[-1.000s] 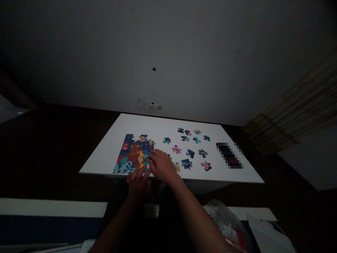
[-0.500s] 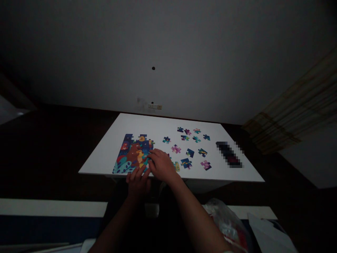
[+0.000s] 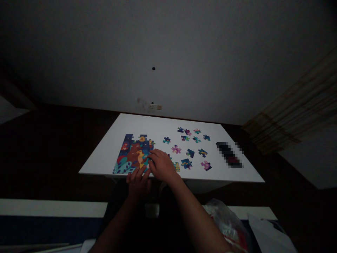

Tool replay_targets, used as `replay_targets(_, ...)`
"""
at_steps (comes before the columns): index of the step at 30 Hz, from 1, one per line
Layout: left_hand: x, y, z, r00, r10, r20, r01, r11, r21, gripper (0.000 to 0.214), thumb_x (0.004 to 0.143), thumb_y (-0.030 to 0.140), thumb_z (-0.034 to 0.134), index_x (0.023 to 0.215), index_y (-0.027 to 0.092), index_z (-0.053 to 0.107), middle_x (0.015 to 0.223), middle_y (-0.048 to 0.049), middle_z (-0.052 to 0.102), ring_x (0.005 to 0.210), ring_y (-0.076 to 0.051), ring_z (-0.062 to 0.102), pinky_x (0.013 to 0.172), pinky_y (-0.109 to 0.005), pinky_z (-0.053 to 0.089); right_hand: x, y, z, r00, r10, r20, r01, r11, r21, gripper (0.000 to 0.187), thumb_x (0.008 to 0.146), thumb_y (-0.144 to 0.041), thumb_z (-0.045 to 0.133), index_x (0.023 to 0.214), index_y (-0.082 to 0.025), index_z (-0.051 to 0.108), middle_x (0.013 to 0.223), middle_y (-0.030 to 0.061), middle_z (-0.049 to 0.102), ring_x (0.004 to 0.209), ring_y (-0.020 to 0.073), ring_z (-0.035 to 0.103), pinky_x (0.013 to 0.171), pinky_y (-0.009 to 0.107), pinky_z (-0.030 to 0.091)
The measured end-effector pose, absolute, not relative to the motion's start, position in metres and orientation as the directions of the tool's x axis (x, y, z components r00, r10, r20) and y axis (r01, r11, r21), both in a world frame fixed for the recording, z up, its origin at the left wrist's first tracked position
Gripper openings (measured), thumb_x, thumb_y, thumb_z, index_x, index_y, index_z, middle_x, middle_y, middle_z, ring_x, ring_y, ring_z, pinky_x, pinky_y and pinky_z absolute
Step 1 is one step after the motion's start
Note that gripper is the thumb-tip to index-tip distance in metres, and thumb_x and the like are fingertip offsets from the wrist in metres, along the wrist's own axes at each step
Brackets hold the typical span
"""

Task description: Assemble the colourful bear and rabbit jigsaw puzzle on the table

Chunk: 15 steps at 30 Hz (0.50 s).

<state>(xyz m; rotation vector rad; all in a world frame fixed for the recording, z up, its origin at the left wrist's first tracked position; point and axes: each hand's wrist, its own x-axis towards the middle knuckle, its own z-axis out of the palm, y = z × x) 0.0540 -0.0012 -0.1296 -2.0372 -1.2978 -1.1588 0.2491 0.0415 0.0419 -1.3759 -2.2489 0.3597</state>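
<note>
Left hand point(image 3: 138, 184) at near edge of jigsaw puzzle point(image 3: 131, 154), right hand point(image 3: 162, 165) on its right edge, neither grip readable, loose pieces point(image 3: 190, 153) farther right, white surface point(image 3: 158, 128)

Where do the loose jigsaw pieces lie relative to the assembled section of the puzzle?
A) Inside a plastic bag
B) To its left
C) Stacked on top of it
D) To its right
D. The loose jigsaw pieces are spread across the white table to the right of the assembled puzzle section.
</note>
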Motion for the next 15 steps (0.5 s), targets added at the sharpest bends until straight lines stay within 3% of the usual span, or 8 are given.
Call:
replay_targets(3,0.0551,-0.0011,-0.1280,0.195,0.492,0.848,0.892,-0.449,0.055,0.053,0.095,0.024,0.086,0.147,0.035,0.082,0.142,-0.0099,0.090,0.139,-0.037,0.072,0.135,-0.053,0.034,0.2492,0.0419,0.0414,-0.385,0.892,0.238,0.767,0.453,-0.455,0.036,0.119,-0.023,0.068,0.149,-0.023,0.088,0.167,0.0142,0.081,0.161,0.0345,0.070,0.141,0.054,0.054)
replay_targets(8,0.0572,-0.0009,-0.1229,0.186,0.472,0.862,0.895,-0.443,0.050,0.046,0.098,0.025,0.084,0.143,0.035,0.082,0.138,-0.0096,0.090,0.134,-0.036,0.074,0.135,-0.052,0.035,0.2488,0.0406,0.0423,-0.362,0.898,0.249,0.765,0.439,-0.471,0.040,0.117,-0.021,0.069,0.147,-0.036,0.091,0.165,0.0091,0.082,0.161,0.0330,0.071,0.142,0.050,0.054)
replay_targets(15,0.0511,-0.0010,-0.1305,0.221,0.511,0.831,0.881,-0.470,0.055,0.056,0.096,0.022,0.082,0.150,0.037,0.082,0.143,-0.0107,0.089,0.138,-0.039,0.073,0.132,-0.056,0.038,0.2484,0.0377,0.0456,-0.348,0.896,0.276,0.754,0.442,-0.486,0.042,0.117,-0.019,0.071,0.148,-0.038,0.091,0.164,0.0083,0.083,0.160,0.0341,0.073,0.139,0.057,0.058)
